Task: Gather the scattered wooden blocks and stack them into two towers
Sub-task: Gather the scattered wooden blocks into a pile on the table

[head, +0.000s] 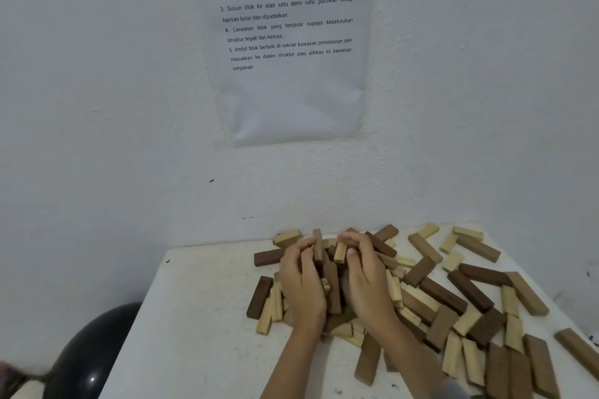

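1. Both hands are deep in the heap: left hand (301, 282) and right hand (368, 285) face each other, each grip curled round a clutch of wooden blocks (332, 278), likely to scoop them together in one go.
2. The clutch sits squeezed between the palms, some blocks standing on end, near the back of the white bench (201, 317).
3. More loose blocks (470, 291) lie strewn well off to the right; no tower yet.

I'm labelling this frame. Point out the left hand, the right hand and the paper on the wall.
left hand (303, 283): head view, back of the hand.
right hand (368, 282): head view, back of the hand.
paper (291, 100): head view, blank lower part.
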`<state>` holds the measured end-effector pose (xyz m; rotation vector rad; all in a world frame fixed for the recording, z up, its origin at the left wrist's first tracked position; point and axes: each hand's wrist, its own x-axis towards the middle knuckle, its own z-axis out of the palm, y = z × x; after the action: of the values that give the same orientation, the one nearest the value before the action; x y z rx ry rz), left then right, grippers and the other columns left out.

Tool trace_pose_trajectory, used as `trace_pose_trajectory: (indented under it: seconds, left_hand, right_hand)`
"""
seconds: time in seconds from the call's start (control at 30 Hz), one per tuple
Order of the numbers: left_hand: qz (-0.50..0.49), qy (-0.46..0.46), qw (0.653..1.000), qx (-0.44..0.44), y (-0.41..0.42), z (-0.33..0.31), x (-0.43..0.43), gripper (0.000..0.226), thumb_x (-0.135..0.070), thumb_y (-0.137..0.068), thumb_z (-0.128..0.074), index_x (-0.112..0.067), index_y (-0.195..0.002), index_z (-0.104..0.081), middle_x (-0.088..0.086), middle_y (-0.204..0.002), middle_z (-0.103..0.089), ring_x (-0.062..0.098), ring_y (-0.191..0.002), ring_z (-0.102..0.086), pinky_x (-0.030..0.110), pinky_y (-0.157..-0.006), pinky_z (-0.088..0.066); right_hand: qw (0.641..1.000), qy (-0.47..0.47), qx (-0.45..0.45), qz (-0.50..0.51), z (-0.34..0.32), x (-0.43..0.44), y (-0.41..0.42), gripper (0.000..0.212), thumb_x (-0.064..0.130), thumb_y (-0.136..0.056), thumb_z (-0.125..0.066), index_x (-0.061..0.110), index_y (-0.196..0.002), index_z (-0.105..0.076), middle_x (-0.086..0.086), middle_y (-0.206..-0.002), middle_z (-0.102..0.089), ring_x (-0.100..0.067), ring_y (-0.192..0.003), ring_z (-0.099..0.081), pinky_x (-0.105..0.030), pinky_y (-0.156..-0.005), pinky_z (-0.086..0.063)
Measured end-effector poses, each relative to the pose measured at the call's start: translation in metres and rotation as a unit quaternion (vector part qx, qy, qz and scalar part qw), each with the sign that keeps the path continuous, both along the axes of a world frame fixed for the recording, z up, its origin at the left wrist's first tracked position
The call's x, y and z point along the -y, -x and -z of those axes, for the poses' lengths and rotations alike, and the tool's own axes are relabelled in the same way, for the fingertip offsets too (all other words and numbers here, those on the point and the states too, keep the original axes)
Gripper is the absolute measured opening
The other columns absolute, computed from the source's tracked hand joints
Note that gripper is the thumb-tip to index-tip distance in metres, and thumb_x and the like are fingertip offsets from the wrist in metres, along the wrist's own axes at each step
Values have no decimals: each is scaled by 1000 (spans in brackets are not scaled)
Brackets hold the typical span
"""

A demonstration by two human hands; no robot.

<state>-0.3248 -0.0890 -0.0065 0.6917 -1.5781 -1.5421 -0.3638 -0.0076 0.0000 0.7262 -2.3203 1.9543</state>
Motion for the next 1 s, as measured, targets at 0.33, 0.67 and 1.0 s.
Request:
trace_pose_trajectory:
  seconds: [0.33, 0.67, 1.0]
  left_hand:
    - [55, 94, 992, 68, -14, -17, 4, 45, -36, -87, -30, -30, -108, -69, -28, -106, -64, -4, -119, -45, 23, -109, -25]
    - [110, 199, 974, 17, -48, -37, -30, 33, -36, -86, -39, -31, -101, -67, -6, -82, -66, 28, -101, -61, 54, -94, -44]
    - [233, 267, 929, 106, -74, -15, -108, 32, -30, -91, -55, -28, -122, -57, -24, -109, -52, -4, -110, -49, 30, -95, -48]
  right_hand:
    - [998, 28, 44, -21, -21, -16, -5, 32, 10, -103, -35, 24, -122, -58, 14, -122, -60, 10, -116, -50, -11, -99, -38]
    - [999, 19, 11, 44, -34, -81, -26, 28, 5, -99, -45, 24, -103, -65, 11, -104, -68, 4, -91, -61, -13, -76, -44]
    - [969, -139, -38, 199, -11, -194, -17, 28, -3, -92, -49, 16, -106, -66, 0, -105, -57, -18, -102, -53, -25, -83, -40]
